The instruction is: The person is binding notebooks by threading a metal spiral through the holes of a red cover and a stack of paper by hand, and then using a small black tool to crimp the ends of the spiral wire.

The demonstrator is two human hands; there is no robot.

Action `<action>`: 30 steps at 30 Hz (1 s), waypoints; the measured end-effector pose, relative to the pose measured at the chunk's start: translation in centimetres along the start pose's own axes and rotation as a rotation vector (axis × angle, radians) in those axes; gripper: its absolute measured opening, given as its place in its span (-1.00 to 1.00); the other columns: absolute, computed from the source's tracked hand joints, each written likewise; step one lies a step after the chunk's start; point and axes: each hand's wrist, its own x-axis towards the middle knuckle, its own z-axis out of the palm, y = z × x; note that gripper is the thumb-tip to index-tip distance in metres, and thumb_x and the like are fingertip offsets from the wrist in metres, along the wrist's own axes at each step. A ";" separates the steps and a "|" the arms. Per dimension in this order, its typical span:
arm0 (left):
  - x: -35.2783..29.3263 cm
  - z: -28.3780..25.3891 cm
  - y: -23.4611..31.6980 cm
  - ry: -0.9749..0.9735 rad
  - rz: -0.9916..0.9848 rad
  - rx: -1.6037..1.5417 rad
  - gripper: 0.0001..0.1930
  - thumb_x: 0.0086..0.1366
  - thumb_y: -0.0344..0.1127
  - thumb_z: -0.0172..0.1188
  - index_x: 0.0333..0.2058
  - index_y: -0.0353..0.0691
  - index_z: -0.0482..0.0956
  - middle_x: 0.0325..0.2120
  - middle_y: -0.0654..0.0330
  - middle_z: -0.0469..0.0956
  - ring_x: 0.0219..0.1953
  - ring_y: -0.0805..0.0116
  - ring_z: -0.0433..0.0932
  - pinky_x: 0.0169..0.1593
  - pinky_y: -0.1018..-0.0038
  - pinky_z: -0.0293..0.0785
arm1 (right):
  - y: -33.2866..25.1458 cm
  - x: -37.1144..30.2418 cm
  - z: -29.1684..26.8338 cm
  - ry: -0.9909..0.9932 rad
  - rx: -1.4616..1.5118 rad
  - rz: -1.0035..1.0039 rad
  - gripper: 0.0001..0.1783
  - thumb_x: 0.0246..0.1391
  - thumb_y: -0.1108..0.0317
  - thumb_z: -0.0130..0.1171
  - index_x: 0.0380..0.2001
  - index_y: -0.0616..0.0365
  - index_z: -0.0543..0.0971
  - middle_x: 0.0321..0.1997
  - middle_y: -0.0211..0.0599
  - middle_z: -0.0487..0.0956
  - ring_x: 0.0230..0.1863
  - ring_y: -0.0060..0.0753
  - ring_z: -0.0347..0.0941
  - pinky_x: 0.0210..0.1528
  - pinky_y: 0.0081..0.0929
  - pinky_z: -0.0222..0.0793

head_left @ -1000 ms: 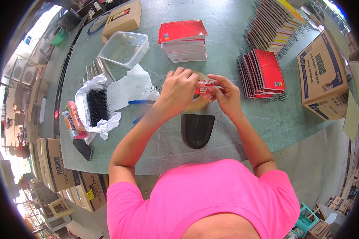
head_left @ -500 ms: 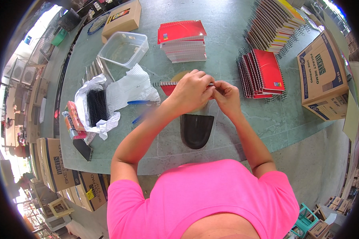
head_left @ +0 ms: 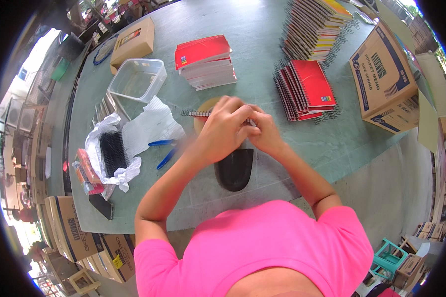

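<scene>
My left hand (head_left: 225,129) is closed round a small red notebook (head_left: 201,114), with a dark wire coil sticking out to the left along its edge. My right hand (head_left: 266,132) meets it at the right end, fingers pinched on the same edge; the fingertips are partly hidden. A tan round disc (head_left: 207,106) shows behind the hands. Just below them lies a black rounded block (head_left: 235,171). A blue-handled tool (head_left: 166,157), perhaps pliers, lies by my left forearm, which hides its head.
Unbound red notebooks (head_left: 203,52) are stacked ahead. Coil-bound red notebooks (head_left: 309,89) and a taller bound stack (head_left: 314,29) stand right, beside an open carton (head_left: 384,81). Leftward are a clear plastic tub (head_left: 139,79), black coils (head_left: 113,152) in white paper, and a dark flat slab (head_left: 101,205).
The view has shifted, so things on the table appear moved. My right hand has come closer to my left hand, and their fingers now overlap at the notebook's edge.
</scene>
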 end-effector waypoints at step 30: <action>-0.1 -2.0 7.3 -0.595 -0.035 -0.748 -0.60 0.19 -0.34 0.20 0.03 -0.16 0.43 -0.24 0.19 0.48 -0.23 0.35 0.51 -0.29 0.52 0.44 | 4.7 5.3 -20.8 0.328 -0.133 0.452 -0.60 0.05 0.36 0.19 -0.04 0.32 0.50 -0.31 -0.25 0.60 -0.32 -0.54 0.48 -0.24 -0.59 0.38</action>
